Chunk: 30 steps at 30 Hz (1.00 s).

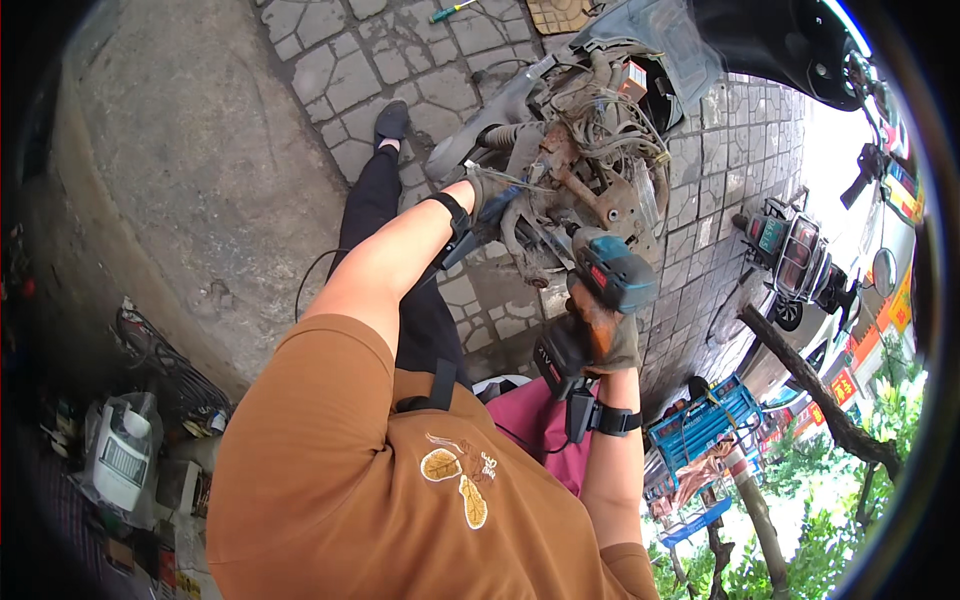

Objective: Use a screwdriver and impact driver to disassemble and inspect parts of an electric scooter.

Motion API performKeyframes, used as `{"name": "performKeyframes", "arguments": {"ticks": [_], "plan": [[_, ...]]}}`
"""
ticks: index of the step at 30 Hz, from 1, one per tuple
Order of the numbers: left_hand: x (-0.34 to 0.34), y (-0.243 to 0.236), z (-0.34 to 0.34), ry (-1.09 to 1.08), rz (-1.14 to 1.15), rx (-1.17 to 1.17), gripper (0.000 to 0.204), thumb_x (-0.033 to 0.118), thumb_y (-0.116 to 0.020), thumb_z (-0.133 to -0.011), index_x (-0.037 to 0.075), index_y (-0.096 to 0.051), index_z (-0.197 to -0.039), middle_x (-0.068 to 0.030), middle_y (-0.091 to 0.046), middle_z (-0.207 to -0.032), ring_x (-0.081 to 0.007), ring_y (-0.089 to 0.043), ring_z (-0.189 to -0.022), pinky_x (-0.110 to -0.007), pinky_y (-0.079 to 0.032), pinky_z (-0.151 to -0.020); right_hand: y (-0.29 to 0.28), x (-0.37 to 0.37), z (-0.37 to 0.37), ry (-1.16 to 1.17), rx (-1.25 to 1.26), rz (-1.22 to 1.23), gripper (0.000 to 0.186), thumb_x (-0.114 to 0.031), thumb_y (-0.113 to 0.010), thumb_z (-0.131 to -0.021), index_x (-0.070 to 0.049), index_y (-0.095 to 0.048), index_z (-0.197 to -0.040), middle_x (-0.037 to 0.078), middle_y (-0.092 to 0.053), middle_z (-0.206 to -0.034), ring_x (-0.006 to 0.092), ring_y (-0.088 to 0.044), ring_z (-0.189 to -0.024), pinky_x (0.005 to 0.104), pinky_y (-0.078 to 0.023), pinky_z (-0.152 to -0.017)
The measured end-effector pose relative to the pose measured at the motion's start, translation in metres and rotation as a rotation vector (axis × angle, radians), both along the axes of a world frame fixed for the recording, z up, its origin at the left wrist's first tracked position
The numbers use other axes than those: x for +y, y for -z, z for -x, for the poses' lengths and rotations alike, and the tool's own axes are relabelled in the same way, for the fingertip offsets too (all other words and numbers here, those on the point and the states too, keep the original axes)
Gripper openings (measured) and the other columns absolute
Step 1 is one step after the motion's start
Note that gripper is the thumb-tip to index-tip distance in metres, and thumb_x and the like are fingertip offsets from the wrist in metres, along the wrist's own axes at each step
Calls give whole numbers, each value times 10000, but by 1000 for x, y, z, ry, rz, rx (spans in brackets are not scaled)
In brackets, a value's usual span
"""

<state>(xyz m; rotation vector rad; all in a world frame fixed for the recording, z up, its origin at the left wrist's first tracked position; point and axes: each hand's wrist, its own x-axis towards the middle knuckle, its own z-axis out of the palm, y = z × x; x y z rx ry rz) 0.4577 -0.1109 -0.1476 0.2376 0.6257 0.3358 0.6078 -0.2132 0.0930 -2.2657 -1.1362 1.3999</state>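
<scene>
My right hand [608, 335], in a worn orange and grey glove, is closed round the grip of a cordless power driver [618, 276]. The driver has a teal and black body and a black battery. Its nose points at the opened-up front of a scooter [585, 180], where rusty metal brackets and bundles of wires [620, 125] lie bare. Whether the tip touches a fastener cannot be made out. On the left side of the same frame is my left hand [485, 192], gloved in grey, against the parts beside a blue piece. Its fingers are mostly hidden.
A screwdriver [452, 11] lies on the stone paving at the top. Another scooter [795, 250] is parked at the right, near a blue rack [705, 425] and tree trunks. A bare concrete slab [200, 150] spans the left. A plastic-wrapped white machine [125, 455] stands lower left.
</scene>
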Motion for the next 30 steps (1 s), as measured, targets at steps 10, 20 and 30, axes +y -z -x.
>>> {"name": "performKeyframes", "arguments": {"ticks": [10,20,30], "plan": [[-10,-6,7,28,33,39,453,474,-436,-897,100,-552,-1126,-35,-580,-1131,-208,-559,-961,-361,-463,-830,-41,25,-4,-442,-188,-284,261,-99,-642,-753,-57,-600,-1008,69,-594,-867,190,-571,-761,309,-463,-655],[-10,-37,102,407,383,-480,313,385,-364,-940,146,-546,-1028,37,-457,-717,-87,-477,-681,-281,-409,-615,-75,-53,12,51,201,-250,262,-61,-663,-768,-49,-602,-1022,18,-615,-884,129,-562,-751,270,-475,-649],[-83,-174,204,-232,-27,-193,479,390,-390,-933,43,-424,-1262,-145,-566,-1145,-245,-596,-967,-344,-493,-793,-77,-63,59,-368,372,-452,201,-92,-666,-745,-88,-650,-945,67,-639,-892,243,-608,-765,306,-486,-664]]}}
